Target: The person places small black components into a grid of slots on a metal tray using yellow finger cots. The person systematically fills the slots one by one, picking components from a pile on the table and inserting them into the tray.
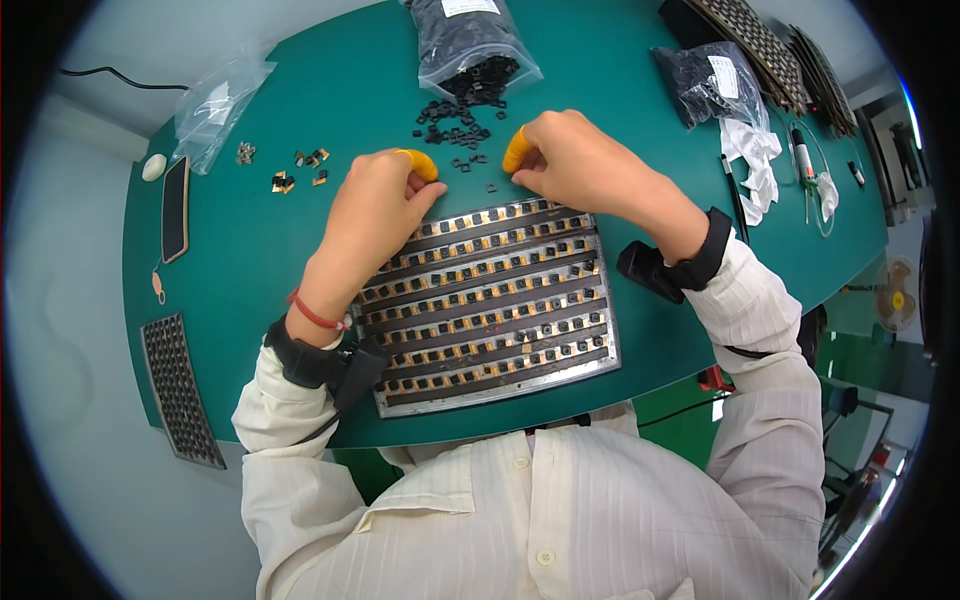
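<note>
A metal keyboard plate [500,372] with rows of small black and gold parts lies on the green table [260,260] in front of me. My left hand [375,205] rests at the plate's far left corner, fingers pinched, an orange finger cot on the index finger. My right hand [575,160] hovers at the plate's far right corner, also pinched with an orange cot. I cannot tell whether either pinch holds a part. Small black square parts [455,125] lie scattered just beyond both hands, spilling from an open plastic bag [470,45].
Gold-coloured bits [300,170] and an empty clear bag [215,105] lie at far left, beside a dark phone [175,208]. Another bag of black parts [710,80], white cloth [755,160] and stacked plates [760,45] sit at far right. A black grid plate [180,390] overhangs the near-left edge.
</note>
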